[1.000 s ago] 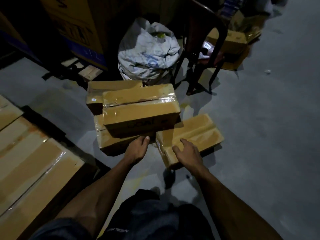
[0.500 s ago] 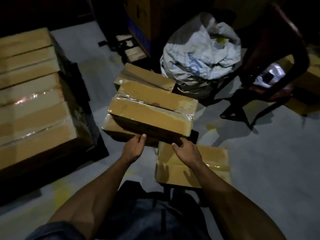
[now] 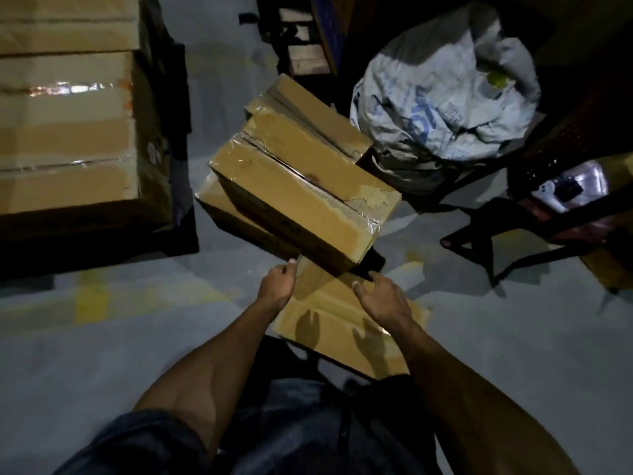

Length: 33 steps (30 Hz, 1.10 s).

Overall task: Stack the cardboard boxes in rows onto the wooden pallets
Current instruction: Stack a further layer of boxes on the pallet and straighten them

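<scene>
A taped cardboard box (image 3: 301, 190) lies on top of a small pile on the floor, with a second box (image 3: 214, 200) under it and a third (image 3: 318, 111) behind. A flat box (image 3: 342, 330) lies nearest me. My left hand (image 3: 277, 286) hovers at the top box's near lower corner, fingers loosely curled and holding nothing. My right hand (image 3: 382, 298) is spread open above the flat box, just short of the top box. Several boxes (image 3: 68, 138) stand stacked in rows at the upper left, and the base under them is too dark to make out.
A stuffed white sack (image 3: 442, 97) sits right behind the pile. A dark chair (image 3: 534, 214) with a packet on its seat stands at the right. Wooden blocks (image 3: 301, 53) lie at the top centre. Grey concrete floor with worn yellow paint (image 3: 102, 296) lies between me and the stack.
The view has swung left and closer, bringing the stacked boxes into the upper left. Both hands stay at the near edge of the pile, the right one now lifted off the flat box.
</scene>
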Motion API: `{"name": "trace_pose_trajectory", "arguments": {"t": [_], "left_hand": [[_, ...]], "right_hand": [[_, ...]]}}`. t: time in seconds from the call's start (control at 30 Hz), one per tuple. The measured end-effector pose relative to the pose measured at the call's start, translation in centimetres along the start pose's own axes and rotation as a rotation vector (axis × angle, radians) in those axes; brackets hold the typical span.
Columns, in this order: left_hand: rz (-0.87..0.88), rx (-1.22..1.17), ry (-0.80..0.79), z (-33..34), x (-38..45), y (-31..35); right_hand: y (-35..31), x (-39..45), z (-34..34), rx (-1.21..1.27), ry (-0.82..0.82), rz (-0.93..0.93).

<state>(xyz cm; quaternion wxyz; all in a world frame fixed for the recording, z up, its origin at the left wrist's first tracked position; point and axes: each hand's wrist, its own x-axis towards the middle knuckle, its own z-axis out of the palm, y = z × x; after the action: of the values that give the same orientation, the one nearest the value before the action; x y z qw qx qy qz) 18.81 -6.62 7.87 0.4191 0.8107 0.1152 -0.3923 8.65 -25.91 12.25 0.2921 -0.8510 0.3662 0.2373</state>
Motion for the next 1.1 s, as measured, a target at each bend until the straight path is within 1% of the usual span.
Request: {"name": "trace_pose_trajectory", "arguments": {"t": [0.1, 0.2, 0.3, 0.37, 0.43, 0.5, 0.57, 0.6, 0.67, 0.73, 0.8, 0.9, 0.97, 1.0, 1.1], "left_hand": [[-0.161, -0.257, 0.075, 3.2, 0.3, -0.8], [-0.337, -0.492, 0.142, 7.8, 0.9, -1.8], [-0.493, -0.7, 0.244, 14.1, 1.7, -3.0], [-0.573, -0.827, 0.287, 18.7, 2.2, -4.7], [-0.652, -0.951, 0.383, 23.1, 3.5, -7.3], [-0.718, -1.038, 0.475, 27.2, 4.1, -9.6], [-0.77, -1.147, 0.488, 30.8, 5.2, -12.3], [-0.788, -1.195, 0.504, 32.4, 6.0, -13.6], [-0.821, -1.217, 0.59, 35.3, 7.6, -16.5], [-0.83, -1.154, 0.666, 37.3, 9.3, -18.9], [-0.803, -1.129, 0.704, 38.7, 11.2, -21.1], [-0.78, -1.173, 0.726, 39.9, 13.1, -23.3], [-0.732, -1.267, 0.718, 40.2, 14.0, -24.5], [-0.704, -1.32, 0.708, 40.4, 14.5, -25.6], [-0.679, -1.359, 0.702, 41.9, 16.8, -30.5]], "right_hand": [[1.7, 1.9, -2.1, -0.053, -0.027, -0.07], [5.3, 5.3, -3.6, -0.102, -0.064, -0.128], [9.7, 10.6, -3.7, -0.138, -0.178, -0.19], [12.6, 14.4, -2.8, -0.149, -0.287, -0.207], [15.4, 18.2, -1.1, -0.183, -0.358, -0.234], [17.9, 21.4, 0.9, -0.23, -0.39, -0.267], [20.0, 24.1, 2.9, -0.265, -0.41, -0.29], [20.9, 25.3, 4.0, -0.28, -0.408, -0.298], [22.6, 27.5, 6.4, -0.3, -0.409, -0.301], [24.3, 29.5, 8.8, -0.297, -0.427, -0.312], [25.8, 31.1, 10.9, -0.301, -0.445, -0.343], [27.2, 33.4, 13.4, -0.306, -0.438, -0.362], [28.1, 34.8, 14.9, -0.278, -0.423, -0.377], [28.6, 35.6, 15.7, -0.262, -0.42, -0.388], [28.9, 36.5, 16.9, -0.232, -0.412, -0.383]]}}
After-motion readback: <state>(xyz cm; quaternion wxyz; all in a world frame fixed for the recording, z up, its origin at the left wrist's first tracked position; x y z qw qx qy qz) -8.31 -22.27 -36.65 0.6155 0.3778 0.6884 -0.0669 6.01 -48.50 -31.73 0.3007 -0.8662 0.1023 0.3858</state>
